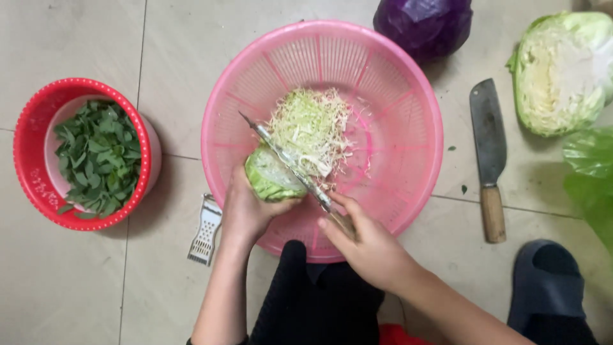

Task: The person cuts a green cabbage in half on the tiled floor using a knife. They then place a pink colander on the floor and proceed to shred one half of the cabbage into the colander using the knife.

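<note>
Soft even daylight, faint shadows, sharp focus, mild glare

Basket [408, 83] center w/ shreds [313, 128] inside; leaf bowl [32, 147] left; cleaver [490, 153] right, halved cabbage [562, 70] beyond.

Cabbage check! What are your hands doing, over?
Left hand grips cabbage wedge. Right hand holds knife against it, over pink basket. Shreds piled inside. Nothing blocking.

— How many baskets do we see?
— Two: one pink basket [396, 83], one red basket [32, 147].
— Knives?
— Two: a slim knife [287, 163] and a cleaver [488, 153]. We count one grater [205, 231] and one purple cabbage [424, 22].
</note>
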